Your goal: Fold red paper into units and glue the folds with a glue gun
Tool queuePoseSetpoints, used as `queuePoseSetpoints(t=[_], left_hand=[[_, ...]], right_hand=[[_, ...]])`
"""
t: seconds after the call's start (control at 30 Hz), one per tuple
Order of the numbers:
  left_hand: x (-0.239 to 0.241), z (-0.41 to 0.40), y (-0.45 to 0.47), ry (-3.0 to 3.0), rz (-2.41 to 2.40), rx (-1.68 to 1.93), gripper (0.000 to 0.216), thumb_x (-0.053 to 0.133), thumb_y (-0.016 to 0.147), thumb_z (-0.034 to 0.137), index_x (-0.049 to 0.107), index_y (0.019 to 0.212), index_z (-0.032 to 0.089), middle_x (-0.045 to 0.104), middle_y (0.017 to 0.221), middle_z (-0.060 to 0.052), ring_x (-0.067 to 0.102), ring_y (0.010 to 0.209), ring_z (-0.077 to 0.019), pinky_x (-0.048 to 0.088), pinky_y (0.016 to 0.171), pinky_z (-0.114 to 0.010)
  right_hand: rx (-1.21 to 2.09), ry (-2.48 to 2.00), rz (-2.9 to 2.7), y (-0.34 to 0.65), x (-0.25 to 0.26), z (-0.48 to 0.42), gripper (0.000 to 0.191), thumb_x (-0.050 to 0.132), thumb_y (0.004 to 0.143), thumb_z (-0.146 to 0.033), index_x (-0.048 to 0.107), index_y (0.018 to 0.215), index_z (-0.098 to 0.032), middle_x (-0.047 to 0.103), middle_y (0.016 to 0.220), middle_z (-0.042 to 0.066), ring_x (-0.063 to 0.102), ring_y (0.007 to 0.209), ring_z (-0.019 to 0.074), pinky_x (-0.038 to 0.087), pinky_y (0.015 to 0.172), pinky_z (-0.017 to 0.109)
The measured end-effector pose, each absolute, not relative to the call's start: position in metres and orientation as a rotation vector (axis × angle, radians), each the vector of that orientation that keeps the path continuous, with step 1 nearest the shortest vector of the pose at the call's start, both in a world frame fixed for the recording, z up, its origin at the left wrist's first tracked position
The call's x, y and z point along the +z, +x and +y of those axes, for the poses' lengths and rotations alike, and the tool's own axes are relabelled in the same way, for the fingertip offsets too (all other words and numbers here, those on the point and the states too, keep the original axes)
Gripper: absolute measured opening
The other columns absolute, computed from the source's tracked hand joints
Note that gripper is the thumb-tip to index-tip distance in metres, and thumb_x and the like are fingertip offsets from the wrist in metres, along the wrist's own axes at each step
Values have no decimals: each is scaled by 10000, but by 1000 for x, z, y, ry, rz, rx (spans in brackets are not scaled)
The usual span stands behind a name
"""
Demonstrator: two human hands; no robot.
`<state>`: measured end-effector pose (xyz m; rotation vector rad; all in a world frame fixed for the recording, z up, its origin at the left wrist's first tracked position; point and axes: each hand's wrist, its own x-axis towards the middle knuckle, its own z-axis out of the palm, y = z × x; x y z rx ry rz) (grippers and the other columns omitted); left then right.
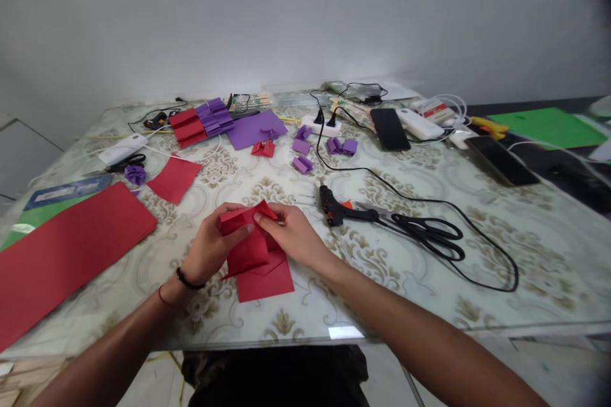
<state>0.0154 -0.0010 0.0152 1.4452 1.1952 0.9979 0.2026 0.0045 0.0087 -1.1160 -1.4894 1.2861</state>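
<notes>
Both hands grip a folded piece of red paper (248,248) near the table's front edge. My left hand (214,238) pinches its upper left side, thumb on top and fingers behind. My right hand (291,232) holds the upper right corner between thumb and fingers. The fingers behind the paper are hidden. Beneath the folded part, a flat red sheet (267,280) shows on the tabletop; whether it is the same piece I cannot tell. To the right of my right hand lie a black glue gun (341,208) and black-handled scissors (429,234).
A stack of red paper (71,254) lies at left, with a loose red piece (174,178) nearby. Folded purple pieces (302,164) sit ahead, before a white power strip (324,126). A black cord (458,210) loops across the right side. Phones (389,129) lie at back right.
</notes>
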Motion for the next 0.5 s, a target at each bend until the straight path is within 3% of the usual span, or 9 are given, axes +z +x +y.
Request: queuePoseSetpoints(t=[0.2,0.37,0.5], left_hand=[[19,-3,16,1450,1231,1017,241,810,775,309,714,950,174,746,873,-17,666,785,-171,526,712,-256],[21,-3,16,1462,1262,1021,250,796,766,313,697,954,181,718,773,8,625,662,-147,493,618,-239],[23,-6,18,1537,1305,1079,321,775,771,278,664,1060,196,708,724,33,597,608,-129,449,580,-222]], right_hand=[[1243,-1093,-1468,200,7,2,234,636,905,-379,738,815,-189,691,754,-3,615,739,183,482,734,302],[1161,-1109,-1384,197,6,1,207,642,894,-385,724,921,-197,718,823,12,652,770,188,504,723,301],[1116,-1095,-1383,196,7,-1,141,666,837,-317,715,896,-199,752,827,25,687,787,196,534,759,313]])
